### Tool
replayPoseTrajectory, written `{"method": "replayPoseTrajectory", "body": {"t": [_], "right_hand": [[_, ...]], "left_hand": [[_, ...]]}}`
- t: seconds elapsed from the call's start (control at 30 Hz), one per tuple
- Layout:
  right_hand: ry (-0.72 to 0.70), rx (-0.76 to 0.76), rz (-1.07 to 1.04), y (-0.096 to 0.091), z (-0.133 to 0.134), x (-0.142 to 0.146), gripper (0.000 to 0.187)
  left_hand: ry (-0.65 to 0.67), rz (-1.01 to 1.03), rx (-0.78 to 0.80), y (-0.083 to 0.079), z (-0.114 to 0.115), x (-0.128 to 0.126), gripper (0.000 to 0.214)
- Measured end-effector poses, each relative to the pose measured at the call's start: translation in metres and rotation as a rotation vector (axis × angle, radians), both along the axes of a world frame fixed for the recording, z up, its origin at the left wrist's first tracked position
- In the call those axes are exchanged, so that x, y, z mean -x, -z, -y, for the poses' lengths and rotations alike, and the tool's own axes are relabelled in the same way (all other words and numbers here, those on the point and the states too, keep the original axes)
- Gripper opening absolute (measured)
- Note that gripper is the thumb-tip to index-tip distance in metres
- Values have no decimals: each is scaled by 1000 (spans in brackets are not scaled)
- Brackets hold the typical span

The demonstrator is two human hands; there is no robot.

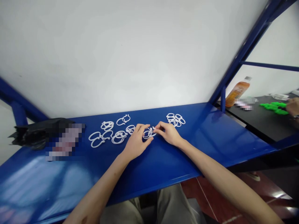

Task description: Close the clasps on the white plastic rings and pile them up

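Observation:
White plastic rings with knobbed ends, which look like shower curtain rings, lie in groups on the blue table. Between my two hands is a small cluster of white rings (147, 134). My right hand (168, 132) pinches the end of one ring there with thumb and forefinger. My left hand (137, 140) curves around the cluster's left side, its thumb and fingers apart; whether it touches a ring is hard to see. Just behind its knuckles sits another ring group (130, 129), partly hidden. Further left are more ring groups (119, 137), and a separate pile of rings (175, 120) lies to the right.
A black plastic bag (35, 132) and a blurred-out packet (66, 143) occupy the left of the blue table (163, 165). Blue frame posts (223, 99) stand at the right. Beyond them, a black table (257, 116) holds an orange drink bottle (238, 91), green pieces (275, 107) and another person's hand (293, 107).

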State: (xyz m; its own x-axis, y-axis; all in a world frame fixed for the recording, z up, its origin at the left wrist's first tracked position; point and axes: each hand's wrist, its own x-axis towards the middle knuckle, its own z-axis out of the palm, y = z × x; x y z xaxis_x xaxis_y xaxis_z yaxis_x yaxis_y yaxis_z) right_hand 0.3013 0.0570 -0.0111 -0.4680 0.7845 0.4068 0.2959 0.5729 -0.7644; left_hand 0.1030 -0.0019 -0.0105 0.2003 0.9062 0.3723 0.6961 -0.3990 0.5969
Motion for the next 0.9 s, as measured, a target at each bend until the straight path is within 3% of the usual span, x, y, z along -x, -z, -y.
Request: {"method": "replayPoseTrajectory", "body": {"t": [0.17,0.33,0.63,0.77,0.9], "right_hand": [[-7,-70,57,1,-1,-3,20],[-12,-104,126,-2,1,-1,15],[0,-38,247,-4,1,-4,14],[44,-4,93,-5,3,-2,14],[31,69,-49,-6,7,0,18]], "left_hand": [[-19,-153,-15,2,-4,3,29],[-46,-237,-114,3,-5,1,31],[-135,-392,-139,3,-6,13,30],[-164,-289,-181,-5,-2,6,24],[-101,23,-31,-10,-2,-1,17]]}}
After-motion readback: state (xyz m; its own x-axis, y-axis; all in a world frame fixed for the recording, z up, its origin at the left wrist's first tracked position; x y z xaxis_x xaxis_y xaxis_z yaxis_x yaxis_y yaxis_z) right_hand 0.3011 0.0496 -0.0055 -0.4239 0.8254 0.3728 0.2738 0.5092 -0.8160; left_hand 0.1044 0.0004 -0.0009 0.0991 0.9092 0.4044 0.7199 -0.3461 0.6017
